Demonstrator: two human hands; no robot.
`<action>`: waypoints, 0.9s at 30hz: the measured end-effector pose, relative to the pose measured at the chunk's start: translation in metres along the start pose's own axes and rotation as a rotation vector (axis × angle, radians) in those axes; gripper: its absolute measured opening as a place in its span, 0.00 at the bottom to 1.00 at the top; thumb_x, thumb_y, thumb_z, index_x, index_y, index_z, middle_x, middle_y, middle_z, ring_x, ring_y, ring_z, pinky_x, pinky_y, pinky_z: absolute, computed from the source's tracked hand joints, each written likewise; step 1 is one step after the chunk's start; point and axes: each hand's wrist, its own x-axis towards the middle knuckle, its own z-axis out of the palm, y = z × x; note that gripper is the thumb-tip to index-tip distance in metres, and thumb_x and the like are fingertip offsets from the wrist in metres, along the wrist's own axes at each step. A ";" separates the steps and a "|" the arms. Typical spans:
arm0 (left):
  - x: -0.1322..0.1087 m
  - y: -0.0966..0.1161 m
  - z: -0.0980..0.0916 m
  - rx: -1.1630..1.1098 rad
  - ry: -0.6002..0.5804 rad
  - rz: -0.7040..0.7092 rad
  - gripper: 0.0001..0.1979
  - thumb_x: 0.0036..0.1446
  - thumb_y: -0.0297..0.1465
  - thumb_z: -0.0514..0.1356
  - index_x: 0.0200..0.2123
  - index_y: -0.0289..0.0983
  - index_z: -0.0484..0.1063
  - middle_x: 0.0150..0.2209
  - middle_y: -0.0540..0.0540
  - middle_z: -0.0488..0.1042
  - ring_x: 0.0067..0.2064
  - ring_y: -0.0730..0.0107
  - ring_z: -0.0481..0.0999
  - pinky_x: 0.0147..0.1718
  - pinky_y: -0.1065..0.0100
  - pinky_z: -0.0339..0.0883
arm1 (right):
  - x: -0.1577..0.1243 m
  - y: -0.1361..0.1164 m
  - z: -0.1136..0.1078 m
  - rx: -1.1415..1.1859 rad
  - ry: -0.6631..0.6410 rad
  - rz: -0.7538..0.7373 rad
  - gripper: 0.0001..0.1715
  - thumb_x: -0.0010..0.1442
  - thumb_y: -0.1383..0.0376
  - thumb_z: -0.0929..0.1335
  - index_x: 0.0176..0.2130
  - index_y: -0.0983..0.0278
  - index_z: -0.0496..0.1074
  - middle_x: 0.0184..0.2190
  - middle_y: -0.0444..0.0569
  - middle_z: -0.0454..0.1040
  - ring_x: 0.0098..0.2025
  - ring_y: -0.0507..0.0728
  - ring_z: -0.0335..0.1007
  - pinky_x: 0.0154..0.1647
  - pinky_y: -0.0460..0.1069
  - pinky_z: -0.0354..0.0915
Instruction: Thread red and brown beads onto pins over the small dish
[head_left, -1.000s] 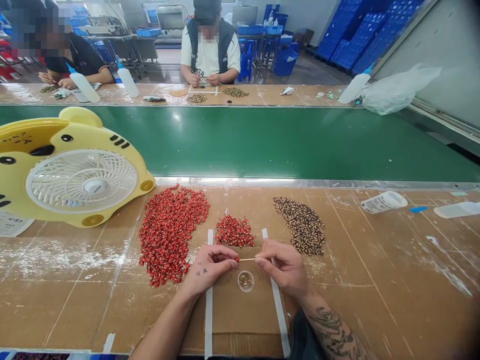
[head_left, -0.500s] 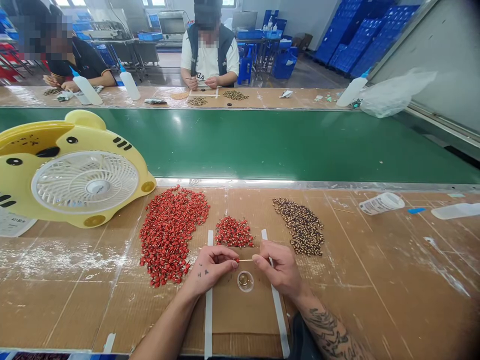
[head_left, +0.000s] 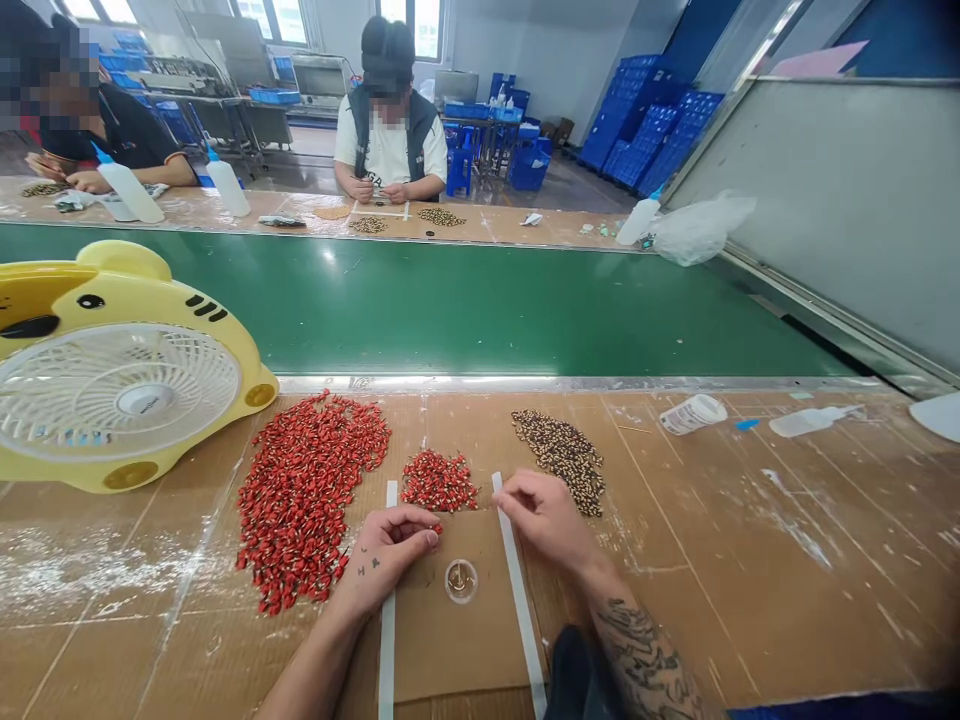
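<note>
Left hand pinching a red bead at the fingers, right hand fingers half-open, empty

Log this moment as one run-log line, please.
Left hand: pinches red bead | right hand: near speckled bead pile | clear dish: between hands

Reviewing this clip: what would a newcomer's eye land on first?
A yellow animal-shaped fan stands left on the bench, beside a large heap of small red pieces. Behind them a green conveyor belt crosses the view; at centre, the left hand and right hand sit near a small clear dish.
</note>
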 end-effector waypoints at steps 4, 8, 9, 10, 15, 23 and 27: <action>0.001 0.000 0.000 0.007 -0.011 0.010 0.07 0.48 0.30 0.69 0.32 0.35 0.80 0.25 0.49 0.78 0.28 0.72 0.74 0.30 0.74 0.65 | 0.016 0.025 -0.027 -0.223 0.057 0.092 0.09 0.61 0.66 0.66 0.36 0.62 0.78 0.33 0.47 0.77 0.34 0.56 0.71 0.38 0.50 0.64; 0.001 0.001 -0.001 -0.007 -0.022 0.005 0.07 0.48 0.30 0.69 0.32 0.35 0.80 0.26 0.49 0.79 0.29 0.72 0.75 0.31 0.74 0.65 | 0.038 0.053 -0.041 -0.382 0.094 0.117 0.11 0.59 0.67 0.66 0.40 0.63 0.79 0.37 0.50 0.78 0.40 0.59 0.72 0.44 0.52 0.65; 0.001 0.001 -0.001 -0.015 -0.021 0.004 0.07 0.48 0.30 0.69 0.32 0.35 0.80 0.26 0.49 0.79 0.29 0.72 0.75 0.30 0.74 0.65 | 0.043 0.058 -0.042 -0.392 0.089 0.116 0.11 0.59 0.67 0.67 0.40 0.63 0.79 0.36 0.50 0.78 0.40 0.59 0.72 0.44 0.52 0.65; 0.000 0.002 -0.001 -0.023 -0.018 0.004 0.07 0.48 0.30 0.70 0.32 0.35 0.80 0.26 0.49 0.79 0.29 0.72 0.75 0.30 0.74 0.65 | 0.047 0.061 -0.042 -0.396 0.082 0.112 0.11 0.58 0.67 0.67 0.40 0.63 0.79 0.36 0.50 0.78 0.39 0.59 0.72 0.43 0.52 0.65; 0.001 0.002 0.000 -0.045 -0.010 0.011 0.07 0.46 0.29 0.70 0.32 0.35 0.81 0.25 0.49 0.79 0.28 0.72 0.75 0.30 0.73 0.66 | 0.058 0.069 -0.033 -0.415 0.060 0.104 0.12 0.58 0.68 0.67 0.38 0.64 0.80 0.35 0.51 0.78 0.38 0.59 0.73 0.43 0.52 0.65; 0.001 0.002 0.001 -0.031 -0.022 0.030 0.08 0.47 0.30 0.70 0.32 0.34 0.81 0.26 0.47 0.80 0.28 0.70 0.77 0.30 0.72 0.67 | 0.057 0.063 -0.035 -0.364 0.057 0.065 0.10 0.59 0.66 0.67 0.32 0.64 0.79 0.32 0.50 0.79 0.36 0.59 0.73 0.41 0.52 0.66; 0.001 0.001 0.002 -0.065 -0.015 0.047 0.07 0.47 0.30 0.70 0.32 0.34 0.81 0.25 0.47 0.80 0.28 0.70 0.77 0.30 0.71 0.68 | 0.036 0.036 -0.022 -0.245 0.058 0.025 0.11 0.62 0.63 0.66 0.36 0.62 0.79 0.34 0.47 0.80 0.33 0.56 0.75 0.37 0.49 0.68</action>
